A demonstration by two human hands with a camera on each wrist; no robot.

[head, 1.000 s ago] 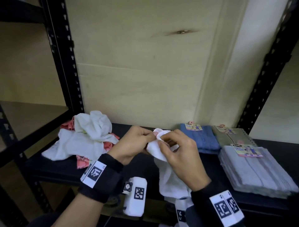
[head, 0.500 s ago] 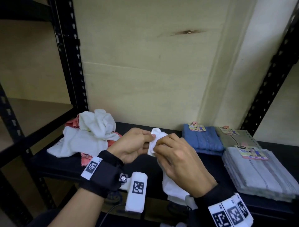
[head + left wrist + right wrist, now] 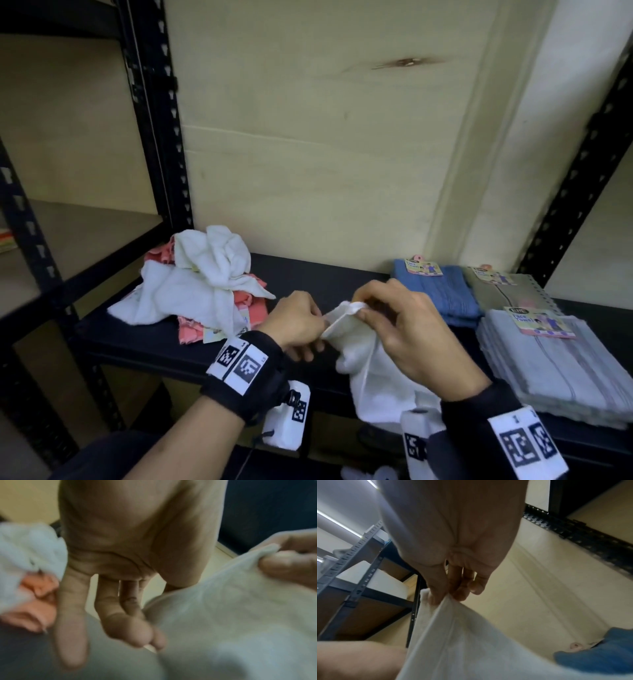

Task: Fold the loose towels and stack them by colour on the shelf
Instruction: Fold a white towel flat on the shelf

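A white towel (image 3: 373, 377) hangs in front of the black shelf (image 3: 308, 277), held up between both hands. My right hand (image 3: 361, 310) pinches its top corner between thumb and fingertips, seen closely in the right wrist view (image 3: 447, 596) with the towel (image 3: 471, 642) falling below. My left hand (image 3: 320, 329) grips the same top edge a short way to the left. In the left wrist view the left hand (image 3: 137, 608) has its thumb tucked behind the towel (image 3: 231, 608). A loose pile of white and pink towels (image 3: 202, 284) lies at the shelf's left end.
On the shelf's right side lie a folded blue towel (image 3: 438, 291), a folded beige towel (image 3: 503, 291) and a light grey stack (image 3: 555, 363), each with a paper label. Black slotted uprights (image 3: 154, 120) frame the bay. A plywood back panel (image 3: 308, 154) closes it behind.
The hands, earlier bunched together on the towel's top corner, have drawn slightly apart. A short stretch of the top edge now runs between them.
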